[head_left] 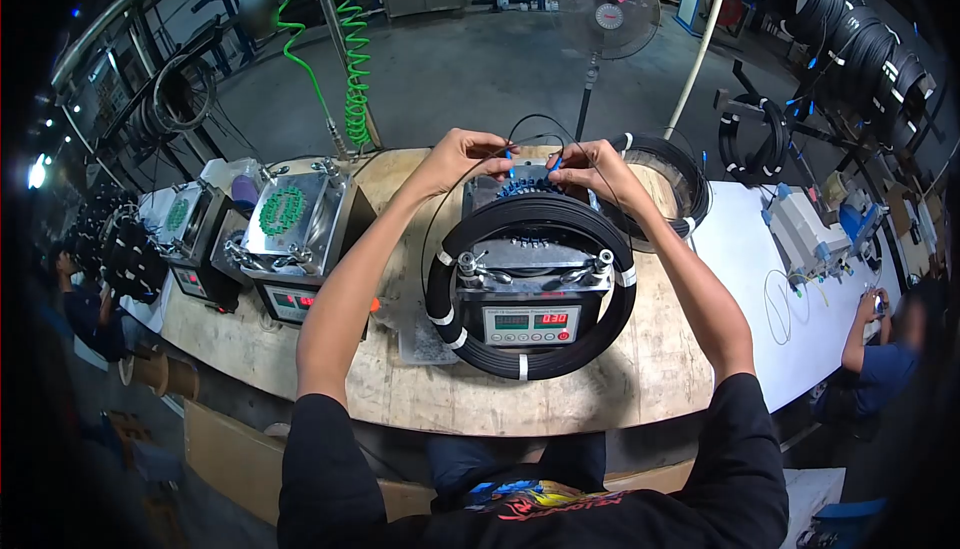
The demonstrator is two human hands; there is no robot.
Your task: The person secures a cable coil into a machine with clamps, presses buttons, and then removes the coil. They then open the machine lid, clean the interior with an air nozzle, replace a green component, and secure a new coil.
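A small blue cable connector is pinched between the fingertips of my left hand. In my right hand, closed in a similar pinch, is a second blue connector. Thin black cable loops up between and around both hands. Just below the fingers, a row of blue connectors sits on top of a metal machine with a red-lit display reading 0.30. A thick coil of black cable, tied with white bands, hangs around the front of this machine.
To the left stand two similar machines with green rings on top, the nearer one close to my left forearm. Another black cable coil lies behind on the wooden table. A fan stands beyond. People sit at both sides, one at right.
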